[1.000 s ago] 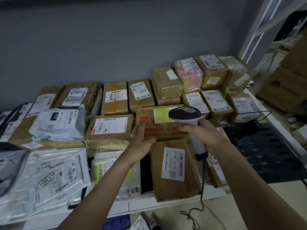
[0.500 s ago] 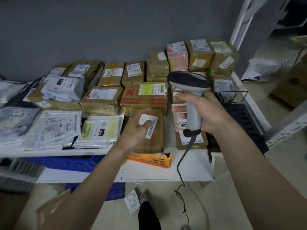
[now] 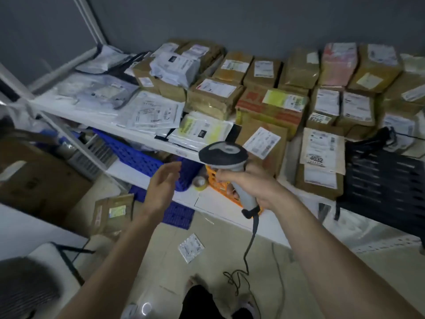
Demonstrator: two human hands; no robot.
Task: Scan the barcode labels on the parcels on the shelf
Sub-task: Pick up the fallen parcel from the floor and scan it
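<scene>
Our right hand (image 3: 253, 187) grips the grey corded barcode scanner (image 3: 224, 155) by its handle; our left hand (image 3: 161, 188) hovers empty, fingers relaxed. Just beyond, brown cardboard parcels (image 3: 264, 143) with white labels crowd the white metal shelf (image 3: 138, 132).

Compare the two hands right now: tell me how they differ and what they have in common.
The right hand grips the scanner by its handle, fingers curled round it; the left hand holds nothing, fingers loosely spread. The right hand is in front of the brown parcel at the shelf's edge; the left hand is lower and further left, in front of the blue crate. Both are bare, reach forward and touch no parcel.
</scene>
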